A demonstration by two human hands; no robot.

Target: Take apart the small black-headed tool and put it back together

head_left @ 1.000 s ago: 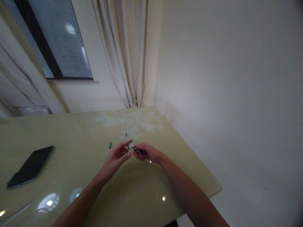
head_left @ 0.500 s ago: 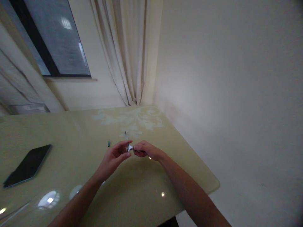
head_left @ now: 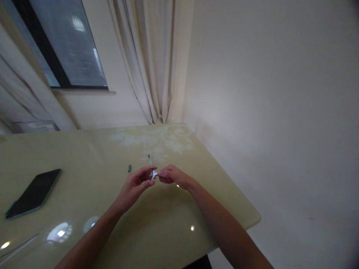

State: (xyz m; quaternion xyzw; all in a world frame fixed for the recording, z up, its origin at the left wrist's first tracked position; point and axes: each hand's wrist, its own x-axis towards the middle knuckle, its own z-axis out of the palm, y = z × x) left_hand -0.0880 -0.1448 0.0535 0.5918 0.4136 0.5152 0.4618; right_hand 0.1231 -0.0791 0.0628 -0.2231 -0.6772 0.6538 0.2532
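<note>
Over the table, my right hand (head_left: 173,175) is closed around the handle of a small silver razor (head_left: 154,174), most of the handle hidden by the fingers. The razor's wide head points left. My left hand (head_left: 139,181) pinches that head between the thumb below and the fingertips above. Just behind the fingers lies a thin white stick with a dark tip (head_left: 149,156), its near end hidden by the left hand. A small dark green rectangular piece (head_left: 129,168) rests on the table to the left of it.
On the left of the glossy table (head_left: 92,160) lies a flat black tablet-like thing (head_left: 35,193). A thin pale cord-like line (head_left: 21,246) shows at the lower left. Walls and a curtain (head_left: 151,67) stand behind the table; its right edge runs along the wall.
Both hands keep nearly the same hold on the razor. My right hand's fingers look slightly shifted on the handle, and the camera view has moved a little.
</note>
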